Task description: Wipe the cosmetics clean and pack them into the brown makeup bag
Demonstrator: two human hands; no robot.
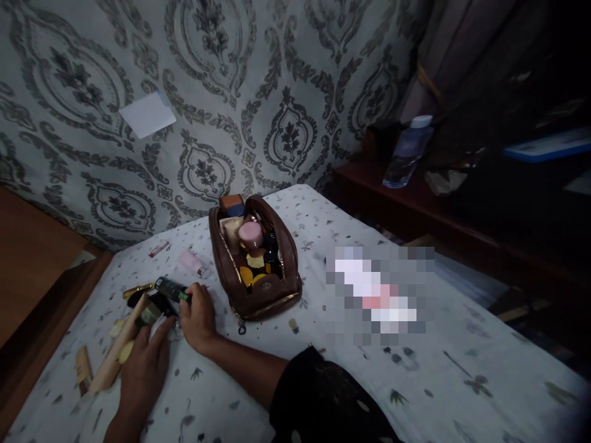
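My right hand [198,317] is closed on the end of a dark tube [170,288] with a green band, lying on the bed. Beside it, my left hand [146,360] reaches into a cluster of cosmetics, its fingers bent over something clear and crinkled that I cannot make out. A long beige tube [115,357] lies under the left wrist's far side, next to a dark green-grey item [150,312]. Right of both hands stands a brown zip bag [226,292], unzipped, with a pink-lidded jar [250,234] and several other cosmetics inside.
A gold-coloured stick [138,290], a pink tube [192,263], a small red-and-white packet [159,248] and a small brush-like item [83,369] lie on the patterned sheet [258,381]. A blurred patch [373,292] covers something at right. A water bottle [409,154] stands on the dark red ledge.
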